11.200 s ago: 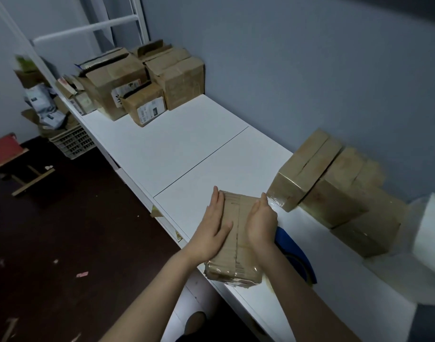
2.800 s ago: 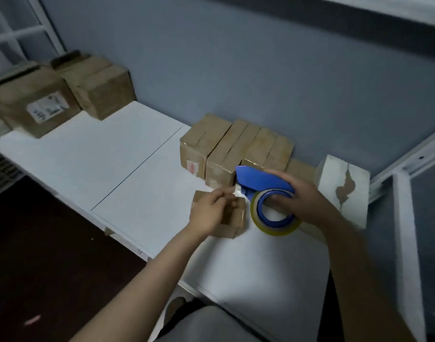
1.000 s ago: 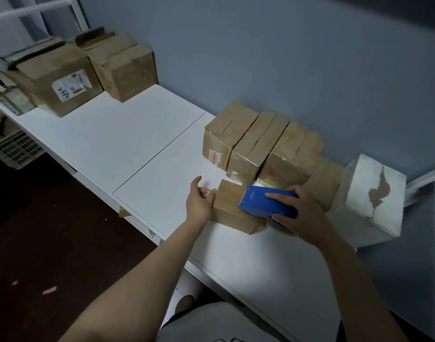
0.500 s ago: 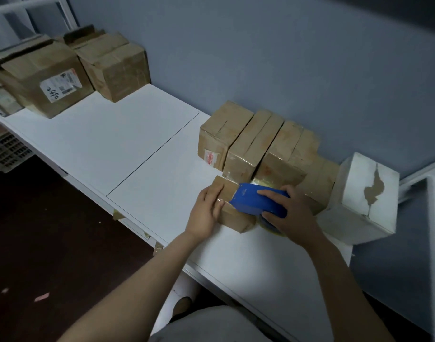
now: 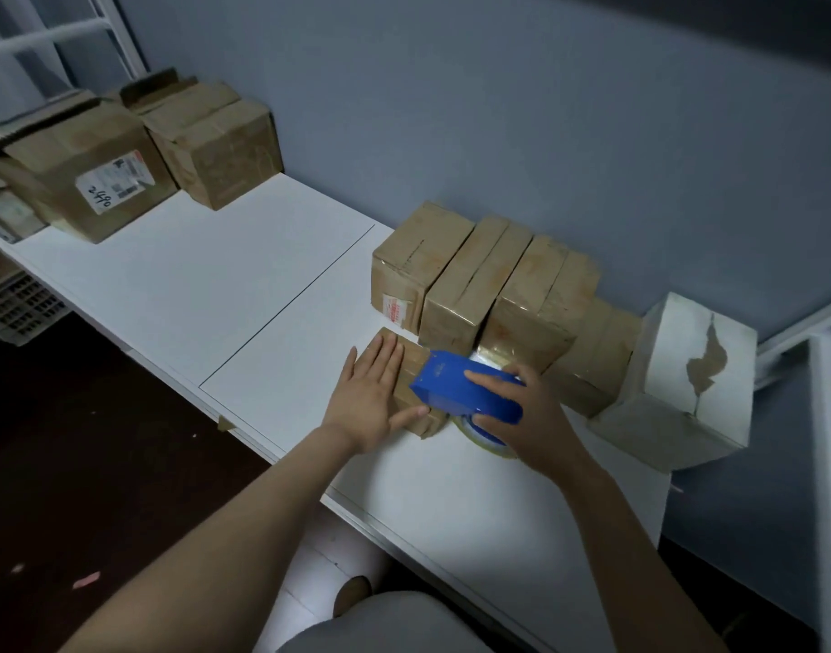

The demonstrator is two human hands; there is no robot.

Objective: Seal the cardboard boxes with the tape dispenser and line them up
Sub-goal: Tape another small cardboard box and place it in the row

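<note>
Pressing left hand (image 5: 373,398) flat on small box (image 5: 411,365); right hand (image 5: 529,417) gripping dispenser (image 5: 467,388).

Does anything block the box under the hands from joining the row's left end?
Nothing visible does. The small box lies in front of the row of sealed boxes; only white tabletop shows left of that row.

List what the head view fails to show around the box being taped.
1. Head view: the top seam of the small box, covered by the left hand and the tape dispenser; how far the tape reaches is unclear.
2. Head view: the tape roll, mostly hidden under the right hand.
3. Head view: print on the red sticker and the shipping label, too small to read.
</note>
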